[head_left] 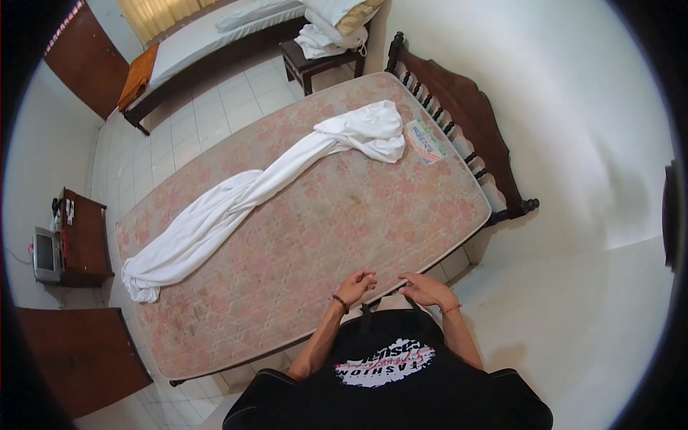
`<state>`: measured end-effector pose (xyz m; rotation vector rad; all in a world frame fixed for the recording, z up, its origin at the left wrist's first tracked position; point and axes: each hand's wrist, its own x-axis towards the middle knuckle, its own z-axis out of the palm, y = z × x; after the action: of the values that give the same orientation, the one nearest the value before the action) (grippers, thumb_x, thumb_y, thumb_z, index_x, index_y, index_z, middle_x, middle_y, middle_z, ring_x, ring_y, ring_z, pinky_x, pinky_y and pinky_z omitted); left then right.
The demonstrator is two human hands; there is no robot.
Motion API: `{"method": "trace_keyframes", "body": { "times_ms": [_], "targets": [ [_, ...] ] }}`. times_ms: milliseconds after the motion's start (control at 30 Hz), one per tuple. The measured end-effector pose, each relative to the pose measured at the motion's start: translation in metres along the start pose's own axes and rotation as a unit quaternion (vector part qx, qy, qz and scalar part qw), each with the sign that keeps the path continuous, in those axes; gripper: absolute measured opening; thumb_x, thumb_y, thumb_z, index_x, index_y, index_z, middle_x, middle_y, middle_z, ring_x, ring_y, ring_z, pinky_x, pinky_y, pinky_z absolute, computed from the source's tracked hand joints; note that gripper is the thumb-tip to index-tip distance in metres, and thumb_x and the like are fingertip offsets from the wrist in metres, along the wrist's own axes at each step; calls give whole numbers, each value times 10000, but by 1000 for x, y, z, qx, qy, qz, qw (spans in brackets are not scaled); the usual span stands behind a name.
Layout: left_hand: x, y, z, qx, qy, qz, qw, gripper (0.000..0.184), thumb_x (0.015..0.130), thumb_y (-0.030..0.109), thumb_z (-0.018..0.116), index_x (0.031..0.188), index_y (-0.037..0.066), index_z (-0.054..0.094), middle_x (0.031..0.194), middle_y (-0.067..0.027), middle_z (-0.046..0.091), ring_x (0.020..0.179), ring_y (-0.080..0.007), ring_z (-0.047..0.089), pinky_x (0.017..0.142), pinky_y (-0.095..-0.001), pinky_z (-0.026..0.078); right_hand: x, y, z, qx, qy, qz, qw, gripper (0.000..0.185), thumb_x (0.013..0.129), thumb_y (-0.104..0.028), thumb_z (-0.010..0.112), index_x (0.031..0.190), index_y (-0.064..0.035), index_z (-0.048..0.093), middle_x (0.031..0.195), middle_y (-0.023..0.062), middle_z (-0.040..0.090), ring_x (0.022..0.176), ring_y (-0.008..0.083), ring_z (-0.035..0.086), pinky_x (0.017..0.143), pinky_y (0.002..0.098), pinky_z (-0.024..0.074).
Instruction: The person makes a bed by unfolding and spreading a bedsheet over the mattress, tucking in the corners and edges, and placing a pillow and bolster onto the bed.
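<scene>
My left hand hovers by the near edge of a bare mattress, its fingers loosely bent, apart and holding nothing. Beside it, across a small gap, my right hand has its fingers partly extended, also without anything in them. The mattress has a faded pink floral cover with a printed label near the headboard. Farther from both hands, a white sheet lies bunched and twisted lengthwise over the mattress, with a wider heap at the headboard end.
A dark wooden headboard stands against the wall on the right. Across the tiled floor is another bed. Folded white linens rest on a small table. At left, a television stands by a brown cabinet.
</scene>
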<state>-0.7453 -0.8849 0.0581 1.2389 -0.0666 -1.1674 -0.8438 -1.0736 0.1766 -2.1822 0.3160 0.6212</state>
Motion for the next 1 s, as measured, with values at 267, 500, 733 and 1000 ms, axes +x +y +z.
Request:
{"method": "trace_keyframes", "body": {
  "times_ms": [267, 500, 733, 1000],
  "targets": [
    [59, 16, 36, 33, 32, -20, 999, 262, 872, 180, 469, 1067, 15, 525, 873, -74, 600, 761, -124, 565, 685, -239, 455, 29, 46, -56, -7, -48, -34, 998, 430, 795, -281, 544, 1162, -77, 454, 923, 193, 575, 847, 297, 563, 739, 356, 443],
    [142, 24, 115, -15, 123, 25, 992, 255, 876, 171, 465, 1076, 21, 518, 895, -94, 595, 791, -145, 570, 735, -269, 463, 98, 149, -152, -25, -97, -90, 991, 388, 800, -263, 530, 1142, -85, 478, 894, 174, 585, 829, 255, 572, 723, 330, 446],
    [151, 17, 168, -77, 200, 19, 977, 273, 877, 176, 470, 1103, 26, 502, 930, -100, 592, 832, -159, 574, 777, -283, 461, 209, 241, -205, 116, -97, 17, 988, 365, 791, -199, 526, 1132, -74, 484, 919, 128, 598, 864, 214, 554, 741, 329, 439],
    [119, -17, 166, -169, 407, 11, 898, 272, 873, 179, 473, 1090, 17, 507, 909, -100, 600, 807, -155, 588, 737, -262, 466, 321, 248, -193, 188, -100, 67, 975, 417, 806, -209, 524, 1200, -108, 428, 1012, 68, 489, 823, 169, 479, 698, 360, 434]
  ]
}}
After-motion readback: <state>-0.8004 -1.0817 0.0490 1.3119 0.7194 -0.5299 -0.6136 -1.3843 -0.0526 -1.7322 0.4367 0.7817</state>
